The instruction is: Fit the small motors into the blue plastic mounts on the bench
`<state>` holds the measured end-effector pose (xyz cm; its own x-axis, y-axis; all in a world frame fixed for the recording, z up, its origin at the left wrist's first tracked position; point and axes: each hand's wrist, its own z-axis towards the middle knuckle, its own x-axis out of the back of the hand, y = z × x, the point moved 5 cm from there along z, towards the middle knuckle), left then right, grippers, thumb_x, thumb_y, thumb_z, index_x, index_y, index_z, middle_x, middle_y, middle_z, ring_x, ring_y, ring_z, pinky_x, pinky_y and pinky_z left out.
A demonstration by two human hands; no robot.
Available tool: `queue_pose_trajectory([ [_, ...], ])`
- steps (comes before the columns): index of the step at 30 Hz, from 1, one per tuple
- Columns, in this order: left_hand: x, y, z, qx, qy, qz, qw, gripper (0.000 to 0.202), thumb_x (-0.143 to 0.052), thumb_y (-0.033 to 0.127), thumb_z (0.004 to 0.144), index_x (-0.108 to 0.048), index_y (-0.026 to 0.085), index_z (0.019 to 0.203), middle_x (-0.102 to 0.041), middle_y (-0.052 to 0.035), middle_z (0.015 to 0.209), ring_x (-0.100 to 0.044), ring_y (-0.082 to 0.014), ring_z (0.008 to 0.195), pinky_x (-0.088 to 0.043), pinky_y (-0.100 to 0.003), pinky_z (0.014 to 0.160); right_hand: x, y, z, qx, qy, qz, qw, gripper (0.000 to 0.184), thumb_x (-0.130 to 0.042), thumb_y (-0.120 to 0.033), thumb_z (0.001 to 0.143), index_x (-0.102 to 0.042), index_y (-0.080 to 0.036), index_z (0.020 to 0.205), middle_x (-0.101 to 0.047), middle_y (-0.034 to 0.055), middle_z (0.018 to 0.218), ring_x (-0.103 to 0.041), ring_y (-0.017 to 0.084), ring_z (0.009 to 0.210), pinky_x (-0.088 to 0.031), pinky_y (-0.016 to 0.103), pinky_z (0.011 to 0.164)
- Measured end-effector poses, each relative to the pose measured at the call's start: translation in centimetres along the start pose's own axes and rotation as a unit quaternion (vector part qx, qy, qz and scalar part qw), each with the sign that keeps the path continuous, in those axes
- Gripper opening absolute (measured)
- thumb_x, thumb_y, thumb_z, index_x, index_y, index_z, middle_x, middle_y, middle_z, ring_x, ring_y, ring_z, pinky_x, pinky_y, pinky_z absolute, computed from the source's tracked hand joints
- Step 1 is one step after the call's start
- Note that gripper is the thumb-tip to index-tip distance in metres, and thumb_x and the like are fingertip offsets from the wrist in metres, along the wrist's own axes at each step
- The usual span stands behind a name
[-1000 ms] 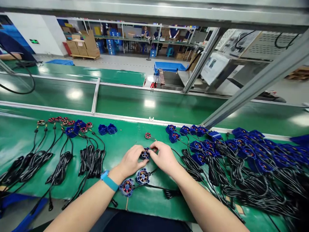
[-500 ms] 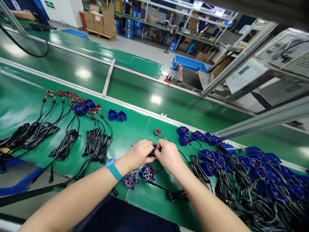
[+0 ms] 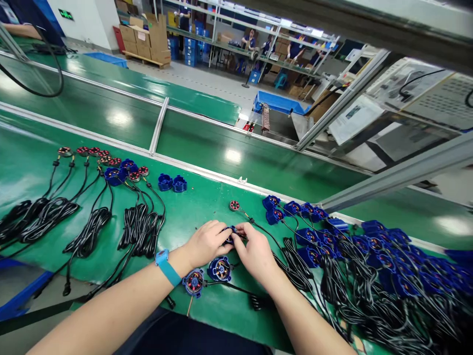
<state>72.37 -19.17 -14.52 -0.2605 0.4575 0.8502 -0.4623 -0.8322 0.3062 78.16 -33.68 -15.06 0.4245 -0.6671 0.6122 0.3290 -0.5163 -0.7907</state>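
Observation:
Both hands meet over the green bench around a small blue motor housing (image 3: 229, 236), which the fingers partly cover. My left hand (image 3: 209, 241), with a turquoise band at the wrist, grips the housing from the left. From the right, my right hand (image 3: 255, 249) has its thumb and fingers closed on it. Just below them lie a blue housing with a copper-wound coil (image 3: 220, 269) and a second coil-filled housing (image 3: 194, 282). Beyond the hands rests a loose red-and-copper stator (image 3: 234, 205) on a black cable.
Several stators and bundled black cables (image 3: 138, 222) lie at left. Two blue housings (image 3: 172, 183) sit near the metal rail (image 3: 207, 172). Many cabled blue housings (image 3: 384, 246) crowd the right side. An aluminium post (image 3: 399, 162) slants across the right. People work at a far bench.
The view has shifted slightly, so the scene sits a bit further left. My hands stay on the housing; the right fingers have loosened and shifted, showing more of it.

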Motion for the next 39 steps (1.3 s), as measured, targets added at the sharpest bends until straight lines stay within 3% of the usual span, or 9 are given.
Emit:
queue_pose_trajectory([
  [6,0.1,0.0,0.2,0.006,-0.030,-0.037,0.999,0.029,-0.070,0.036,0.092,-0.066,0.015,0.111,-0.069,-0.0126,0.106,-0.064,-0.0249,0.094,-0.059,-0.040,0.083,1.6,0.2,3.8,-0.036,0.065,-0.036,0.997,0.018,-0.054,-0.033,0.099,-0.063,-0.020,0.090,-0.070,0.0049,0.089,-0.065,0.021,0.083,-0.046,0.031,0.077],
  [10,1.0,-0.8,0.0,0.002,-0.004,-0.064,0.998,0.047,-0.065,0.049,0.094,-0.059,0.017,0.129,-0.070,-0.0124,0.112,-0.065,-0.0259,0.101,-0.058,-0.044,0.091,0.7,0.7,8.2,-0.048,0.051,-0.160,0.985,0.026,-0.074,-0.032,0.092,-0.067,-0.014,0.109,-0.067,0.0106,0.107,-0.060,0.029,0.107,-0.044,0.037,0.093],
  [15,4.1,-6.7,0.0,0.217,0.169,0.130,0.953,0.051,-0.058,0.031,0.095,-0.049,0.015,0.144,-0.051,-0.0241,0.149,-0.042,-0.0410,0.143,-0.041,-0.067,0.111,-1.3,1.1,9.6,-0.029,-0.002,-0.135,0.990,0.029,-0.072,-0.023,0.093,-0.065,-0.012,0.118,-0.062,0.0105,0.113,-0.060,0.026,0.106,-0.044,0.033,0.097],
  [18,4.1,-9.7,0.1,0.301,0.122,0.230,0.917,0.050,-0.062,0.022,0.089,-0.056,0.005,0.135,-0.039,-0.0325,0.156,-0.030,-0.0510,0.149,-0.029,-0.079,0.113,-1.4,1.3,9.0,-0.022,-0.014,-0.125,0.992,0.037,-0.070,-0.023,0.096,-0.061,-0.013,0.131,-0.059,0.0105,0.119,-0.060,0.025,0.108,-0.044,0.032,0.098],
  [24,1.7,-7.5,2.3,0.120,0.077,0.127,0.982,0.017,-0.057,0.023,0.096,-0.061,0.015,0.111,-0.067,-0.0169,0.122,-0.056,-0.0342,0.133,-0.054,-0.055,0.105,-0.1,1.3,8.1,-0.009,-0.038,-0.173,0.984,0.027,-0.069,-0.029,0.097,-0.067,-0.016,0.121,-0.059,0.0091,0.110,-0.062,0.023,0.098,-0.046,0.030,0.090],
  [29,0.7,-5.7,4.4,0.073,0.094,0.054,0.991,0.014,-0.063,0.028,0.095,-0.051,0.021,0.092,-0.059,-0.0026,0.086,-0.061,-0.0205,0.086,-0.058,-0.037,0.077,0.6,1.7,7.9,-0.028,-0.021,-0.185,0.982,0.023,-0.070,-0.034,0.097,-0.069,-0.015,0.111,-0.060,0.0093,0.108,-0.062,0.023,0.099,-0.047,0.028,0.088],
  [33,1.0,-6.2,4.3,0.097,0.146,0.042,0.984,0.032,-0.066,0.024,0.092,-0.050,0.020,0.121,-0.059,-0.0105,0.112,-0.060,-0.0251,0.108,-0.057,-0.044,0.092,0.6,2.0,7.6,-0.051,-0.004,-0.156,0.986,0.032,-0.074,-0.032,0.094,-0.066,-0.015,0.120,-0.061,0.0096,0.114,-0.063,0.024,0.103,-0.048,0.030,0.092],
  [36,1.2,-6.9,3.7,0.128,0.118,0.022,0.984,0.057,-0.062,0.019,0.092,-0.039,0.020,0.143,-0.046,-0.0180,0.142,-0.049,-0.0299,0.136,-0.050,-0.051,0.110,0.8,2.2,7.5,-0.064,-0.004,-0.140,0.988,0.033,-0.075,-0.031,0.092,-0.067,-0.015,0.120,-0.062,0.0092,0.115,-0.063,0.025,0.102,-0.049,0.032,0.092],
  [39,1.3,-7.8,3.2,0.178,0.093,0.037,0.979,0.068,-0.070,0.027,0.086,-0.037,0.018,0.144,-0.044,-0.0199,0.145,-0.046,-0.0350,0.139,-0.048,-0.057,0.111,1.0,2.5,7.6,-0.076,-0.009,-0.136,0.988,0.028,-0.075,-0.031,0.093,-0.070,-0.017,0.117,-0.062,0.0087,0.112,-0.064,0.026,0.100,-0.050,0.035,0.090],
])
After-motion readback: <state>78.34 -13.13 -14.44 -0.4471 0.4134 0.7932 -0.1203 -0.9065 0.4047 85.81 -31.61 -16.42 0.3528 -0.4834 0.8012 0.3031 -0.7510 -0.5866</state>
